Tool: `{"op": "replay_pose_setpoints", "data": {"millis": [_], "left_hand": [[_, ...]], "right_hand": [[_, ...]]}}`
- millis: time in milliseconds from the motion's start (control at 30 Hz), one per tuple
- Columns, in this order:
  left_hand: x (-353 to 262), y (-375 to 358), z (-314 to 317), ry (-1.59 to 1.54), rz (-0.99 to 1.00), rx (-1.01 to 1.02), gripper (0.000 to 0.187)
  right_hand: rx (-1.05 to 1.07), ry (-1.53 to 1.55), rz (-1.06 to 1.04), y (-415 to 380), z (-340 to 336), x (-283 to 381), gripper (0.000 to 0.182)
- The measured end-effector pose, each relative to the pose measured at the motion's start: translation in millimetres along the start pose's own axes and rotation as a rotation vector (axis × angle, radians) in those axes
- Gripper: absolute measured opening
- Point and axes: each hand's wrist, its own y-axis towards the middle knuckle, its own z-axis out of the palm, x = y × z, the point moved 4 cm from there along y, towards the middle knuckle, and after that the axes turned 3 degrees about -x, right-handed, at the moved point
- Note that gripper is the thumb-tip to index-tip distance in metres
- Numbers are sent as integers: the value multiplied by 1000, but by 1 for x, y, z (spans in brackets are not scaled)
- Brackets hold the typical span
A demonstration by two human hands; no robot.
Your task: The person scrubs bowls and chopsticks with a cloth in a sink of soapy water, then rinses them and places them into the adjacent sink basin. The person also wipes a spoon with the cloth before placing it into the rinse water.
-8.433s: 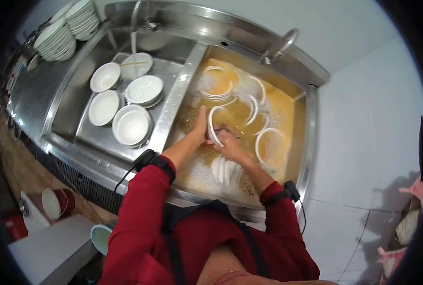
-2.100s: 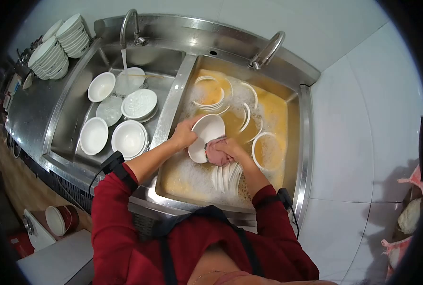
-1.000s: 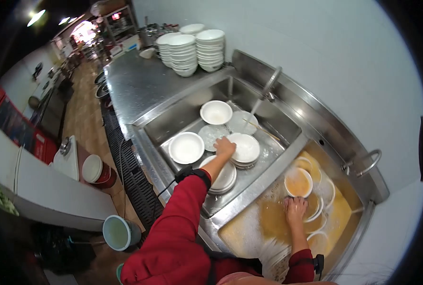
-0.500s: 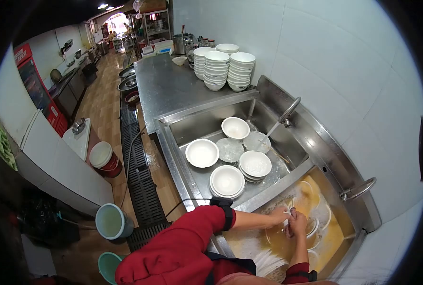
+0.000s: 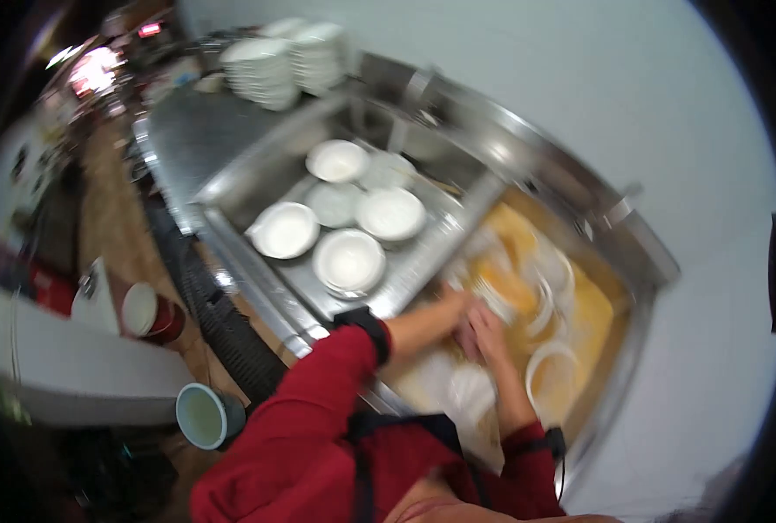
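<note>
My left hand (image 5: 454, 305) and my right hand (image 5: 485, 329) are pressed together over the murky, yellow-orange water in the near sink basin (image 5: 621, 336). Their fingers look closed, and something pinkish between them is too blurred to make out. Just beyond the hands, white bowls (image 5: 552, 370) lie partly under the water. Closer to my body, a blurred white heap (image 5: 471, 392) sits in the suds, perhaps stacked dishes.
The other basin (image 5: 257, 283) holds white bowls (image 5: 349, 261) and translucent dishes (image 5: 334, 205) under a running faucet (image 5: 420, 87). Tall bowl stacks (image 5: 261, 74) stand on the steel counter (image 5: 187, 131). A blue bucket (image 5: 203, 417) and a red bucket (image 5: 151, 312) are on the floor to the left.
The camera view has swung, so the sinks and counter appear farther left and higher, with more blur. My hands stay together over the water.
</note>
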Motion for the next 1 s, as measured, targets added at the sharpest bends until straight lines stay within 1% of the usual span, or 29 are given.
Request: {"op": "replay_pose_setpoints", "data": {"millis": [33,67,100,133,200,233,300,333,400,433,467,500,533,600,633,667,700,733,800,833,867,900,933,967,1000], "left_hand": [[1,14,4,-53,96,-13,69],[-7,10,1,-41,99,59,70],[12,52,7,-109,171,206,58],[-3,10,5,122,124,29,59],[-5,-3,5,252,116,94,61],[-11,-15,6,268,117,116,61],[-23,-44,1,375,132,154,63],[-29,-50,-6,389,125,163,63],[-39,-65,-12,437,106,254,63],[-44,-76,-15,474,58,247,69],[-47,-81,-18,480,51,251,69],[-49,-85,-21,457,69,287,74],[-48,-85,-23,432,84,323,79],[-42,-77,-24,410,68,368,81],[-39,-73,-23,335,47,362,77],[-36,-70,-21,263,27,358,74],[-32,-67,-20,264,9,342,58],[-27,-65,-17,265,4,350,58],[-13,-59,-12,192,-40,328,43],[-7,-55,-7,193,-43,337,43],[-1,-50,-3,110,-36,318,39],[5,-44,-1,29,-32,295,36],[13,-36,0,37,-34,300,36],[16,-25,4,-46,7,322,34],[21,-15,7,-129,45,344,32]], "right_hand": [[19,-40,169,-3,-4,-12,32],[132,-55,113,5,-15,-46,33],[210,-25,147,-2,-21,-54,34],[298,9,174,-10,-22,-59,36],[377,-42,212,-22,-31,-61,37],[351,-41,213,-19,-36,-63,37],[177,-769,-263,-9,-40,-55,31],[165,-764,-251,-5,-35,-49,31],[79,-686,91,-1,-33,-35,30],[72,-684,95,-1,-25,-30,30],[-89,-678,-39,-4,-17,-22,29],[-249,-668,-167,-11,-13,-15,29],[-249,-665,-152,-14,-9,-10,29],[-213,-491,-165,-13,-9,6,28],[-215,-491,-157,-13,-12,7,28],[-203,-433,-227,-13,-15,12,28],[-191,-376,-297,-16,-17,15,31],[-196,-381,-291,-19,-20,8,31],[-193,-1096,-397,-26,-20,-3,41],[-67,-1188,-297,-28,-23,-7,46],[-72,-1193,-294,-29,-25,-11,46],[-63,-1178,-211,-32,-25,-20,48],[-58,-1159,-128,-34,-22,-32,49],[-68,-1161,-126,-29,-16,-46,49],[-38,-930,-107,-22,-4,-62,50]]}}
